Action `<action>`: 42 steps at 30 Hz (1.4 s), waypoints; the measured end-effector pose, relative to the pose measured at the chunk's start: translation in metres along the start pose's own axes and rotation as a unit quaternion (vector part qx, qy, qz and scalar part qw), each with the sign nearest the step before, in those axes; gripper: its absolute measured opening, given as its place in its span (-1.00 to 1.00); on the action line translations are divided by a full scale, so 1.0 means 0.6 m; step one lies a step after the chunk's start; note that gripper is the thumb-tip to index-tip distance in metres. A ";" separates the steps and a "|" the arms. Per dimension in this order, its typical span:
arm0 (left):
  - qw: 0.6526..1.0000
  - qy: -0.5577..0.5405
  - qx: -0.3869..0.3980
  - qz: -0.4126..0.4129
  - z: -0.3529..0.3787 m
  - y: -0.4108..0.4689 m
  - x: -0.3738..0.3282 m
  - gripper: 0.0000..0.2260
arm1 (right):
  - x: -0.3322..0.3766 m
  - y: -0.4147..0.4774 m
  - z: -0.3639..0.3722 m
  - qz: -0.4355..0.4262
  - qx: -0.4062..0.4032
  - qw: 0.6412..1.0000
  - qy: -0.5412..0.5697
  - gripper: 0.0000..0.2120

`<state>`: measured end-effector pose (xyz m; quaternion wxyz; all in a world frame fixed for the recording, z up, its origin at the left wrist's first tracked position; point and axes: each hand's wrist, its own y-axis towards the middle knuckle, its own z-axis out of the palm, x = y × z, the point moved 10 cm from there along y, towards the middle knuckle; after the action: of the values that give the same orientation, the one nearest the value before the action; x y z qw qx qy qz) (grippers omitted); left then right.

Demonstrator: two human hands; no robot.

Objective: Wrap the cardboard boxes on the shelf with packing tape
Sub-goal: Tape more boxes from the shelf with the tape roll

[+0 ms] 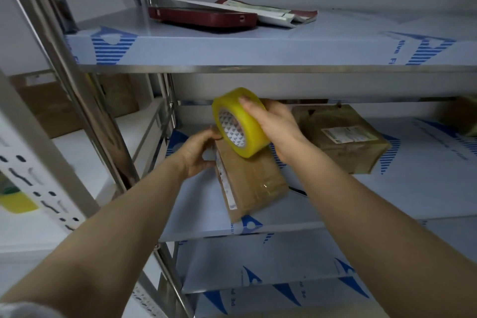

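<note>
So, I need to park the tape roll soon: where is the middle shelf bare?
Bare room: front right of the middle shelf, between the small box, the larger box behind and the front edge. Crowded: the left end, with left hand, right hand, tape roll.

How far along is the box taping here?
Done: glossy tape bands already cross the small cardboard box. In hand: left hand grips that box, right hand holds the yellow tape roll over it. Left: the larger box behind; its wrapping can't be judged.

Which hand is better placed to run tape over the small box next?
Right, most likely: the right hand grips the yellow tape roll just above the small box, while the left hand holds the box's far end.
</note>
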<state>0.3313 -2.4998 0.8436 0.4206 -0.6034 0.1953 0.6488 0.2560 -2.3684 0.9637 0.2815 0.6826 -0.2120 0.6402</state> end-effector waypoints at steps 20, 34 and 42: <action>0.960 0.157 -0.228 0.046 -0.058 0.098 0.026 -0.72 | -0.055 0.029 0.017 0.140 -0.064 0.984 -0.095 -0.55; 0.931 0.266 -0.228 0.103 -0.016 0.088 0.004 -0.70 | -0.045 -0.172 -0.120 0.167 -0.060 0.964 -0.198 -0.50; 0.934 0.242 -0.247 0.089 -0.020 0.083 0.010 -0.67 | -0.119 -0.202 -0.146 0.147 -0.087 0.951 -0.258 -0.53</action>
<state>0.3001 -2.5355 0.8229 0.1389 -0.8074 0.1776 0.5452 0.2624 -2.2249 0.8809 0.1783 0.7586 -0.4302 0.4556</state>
